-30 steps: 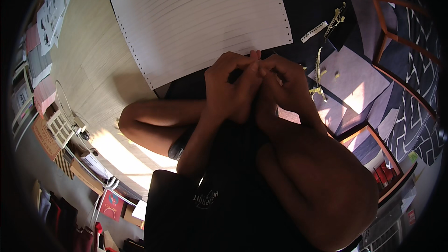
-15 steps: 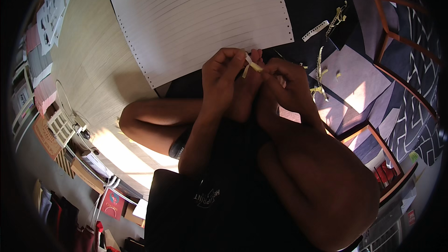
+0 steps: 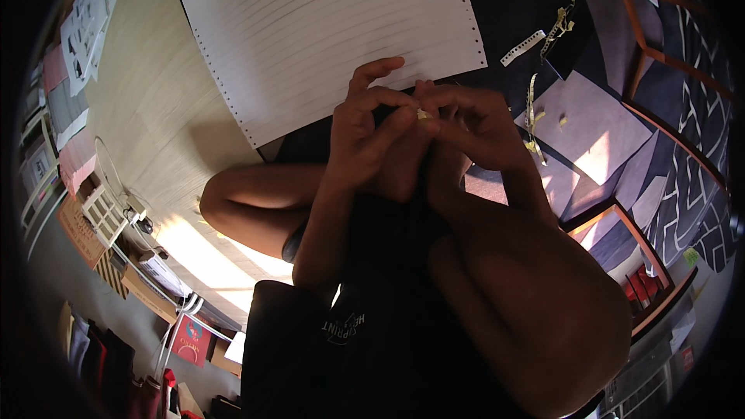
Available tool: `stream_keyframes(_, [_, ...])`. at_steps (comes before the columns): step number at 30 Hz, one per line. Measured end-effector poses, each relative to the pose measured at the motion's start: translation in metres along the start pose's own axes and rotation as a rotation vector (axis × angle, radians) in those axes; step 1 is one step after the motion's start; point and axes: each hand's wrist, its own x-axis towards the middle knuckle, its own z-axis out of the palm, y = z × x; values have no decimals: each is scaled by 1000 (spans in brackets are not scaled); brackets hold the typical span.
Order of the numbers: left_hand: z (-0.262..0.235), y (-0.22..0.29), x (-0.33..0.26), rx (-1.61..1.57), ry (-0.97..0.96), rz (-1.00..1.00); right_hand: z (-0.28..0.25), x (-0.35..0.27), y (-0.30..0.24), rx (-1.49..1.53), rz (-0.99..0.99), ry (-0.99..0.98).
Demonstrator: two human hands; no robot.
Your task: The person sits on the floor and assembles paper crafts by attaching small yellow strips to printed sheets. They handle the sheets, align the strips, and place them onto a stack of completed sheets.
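Between my fingertips sits a small pale-yellow paper strip (image 3: 422,114), mostly covered by the fingers. My left hand (image 3: 362,129) pinches it between thumb and index finger, with another finger raised away from the pinch. From the other side my right hand (image 3: 475,119) pinches the same strip, and both sets of fingertips nearly meet above my bare feet. Just beyond the hands lies a large lined sheet (image 3: 334,39) with rows of punched holes along its sides.
Right of the sheet lie a white punched strip (image 3: 523,48), a bunch of yellowish torn strips (image 3: 559,27) and a long yellow strip (image 3: 531,109). Grey paper squares (image 3: 594,124) spread beneath. Wooden frames (image 3: 644,54) stand at right, and a shelf with boxes (image 3: 140,287) at left.
My hands have come closer together, and the strip that hung visibly between them is now bunched up and mostly hidden. One left finger has lifted. My right hand has shifted slightly left.
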Motion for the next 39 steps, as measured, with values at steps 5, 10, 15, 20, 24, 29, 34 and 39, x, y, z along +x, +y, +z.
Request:
stream_keyframes(5, [3,-2,0,-57,-16,4,4,-7,12,38,49,71])
stream_keyframes(10, [6,-6,1,-79,26,-6,14,-8,12,70,23,171])
stream_keyframes(15, [12,-5,0,-136,222,-102,18,-5,12,-494,-246,347])
stream_keyframes(20, [22,-3,-3,-295,132,-134,20,-3,7,-539,-342,401])
stream_keyframes(24, [19,-9,-3,-412,107,-176,21,-3,11,-504,-399,431])
stream_keyframes(29, [16,-12,-3,-549,81,-219,20,-4,12,-508,-410,449])
stream_keyframes(34, [14,-13,-2,-649,24,-228,21,-4,13,-519,-426,452])
stream_keyframes(39, [10,-14,0,-778,-2,-261,19,-4,16,-538,-469,453])
